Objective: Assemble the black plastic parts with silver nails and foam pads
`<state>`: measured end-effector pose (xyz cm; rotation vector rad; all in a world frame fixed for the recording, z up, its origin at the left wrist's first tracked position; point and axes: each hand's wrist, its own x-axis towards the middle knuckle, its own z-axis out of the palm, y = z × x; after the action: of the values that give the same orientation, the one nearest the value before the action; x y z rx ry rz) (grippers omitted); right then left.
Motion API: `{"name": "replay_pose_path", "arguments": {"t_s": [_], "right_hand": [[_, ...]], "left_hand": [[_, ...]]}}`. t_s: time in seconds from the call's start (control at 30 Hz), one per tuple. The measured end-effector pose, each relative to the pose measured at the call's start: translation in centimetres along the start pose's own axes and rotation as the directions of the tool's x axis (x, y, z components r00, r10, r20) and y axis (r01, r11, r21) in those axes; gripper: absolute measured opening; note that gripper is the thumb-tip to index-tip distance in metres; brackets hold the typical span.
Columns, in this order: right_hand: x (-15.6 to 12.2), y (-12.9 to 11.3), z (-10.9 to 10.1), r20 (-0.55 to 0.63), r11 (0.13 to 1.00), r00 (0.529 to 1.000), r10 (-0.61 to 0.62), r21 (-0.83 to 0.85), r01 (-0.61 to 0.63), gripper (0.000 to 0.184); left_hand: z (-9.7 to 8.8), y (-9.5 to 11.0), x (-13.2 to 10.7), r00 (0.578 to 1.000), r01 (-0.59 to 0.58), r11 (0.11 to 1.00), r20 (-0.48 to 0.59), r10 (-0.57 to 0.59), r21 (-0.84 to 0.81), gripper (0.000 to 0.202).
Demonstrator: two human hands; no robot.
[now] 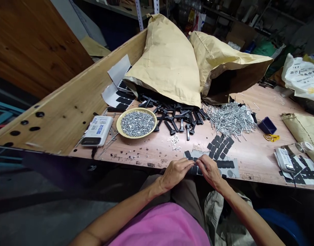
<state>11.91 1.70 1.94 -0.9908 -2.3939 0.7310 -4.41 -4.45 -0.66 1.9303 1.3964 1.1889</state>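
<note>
Above the near edge of the wood-toned table, the left hand and right hand nearly meet, thumbs and fingers drawn together; whether they pinch anything, I cannot tell. Beneath them lies a flat grey rectangular sheet bearing matte black rounded pads, its long axis running roughly nine to three o'clock. Slanting rows of loose black pads lie at two. Farther out, thin shiny metal rods bristle at one, T-shaped black plastic pieces scatter just short of twelve, and a round yellow bowl of silvery metal bits sits at ten.
</note>
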Motion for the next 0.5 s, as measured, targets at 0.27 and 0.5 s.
{"name": "replay_pose_path", "arguments": {"t_s": [0.27,0.5], "right_hand": [[-0.3,-0.9,-0.5,-0.024,0.923,0.948,0.318,-0.221,-0.315,0.056],[-5.7,-3.8,2.6,0.005,0.756,0.844,0.536,0.441,-0.483,0.038]], "left_hand": [[0.5,1.0,1.0,0.89,0.435,0.691,0.156,-0.429,-0.577,0.034],[2.2,3.2,1.2,0.722,0.518,0.088,0.38,-0.578,-0.851,0.044]]}}
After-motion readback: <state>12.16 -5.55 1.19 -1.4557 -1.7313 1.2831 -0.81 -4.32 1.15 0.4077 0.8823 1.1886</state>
